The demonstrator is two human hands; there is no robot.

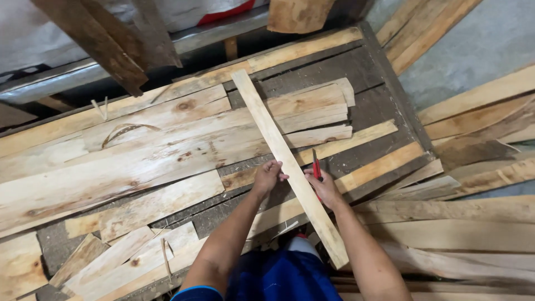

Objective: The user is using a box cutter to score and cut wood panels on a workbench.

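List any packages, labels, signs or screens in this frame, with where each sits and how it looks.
No labels, signs or screens show.
Possible packaging: a grey-white plastic sheet at the top left, behind the planks, with a red patch at its top edge; no print can be made out.

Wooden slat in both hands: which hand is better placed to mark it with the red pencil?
Right. The right hand already holds the red pencil beside the wooden slat, while the left hand grips the slat's other edge, steadying it.
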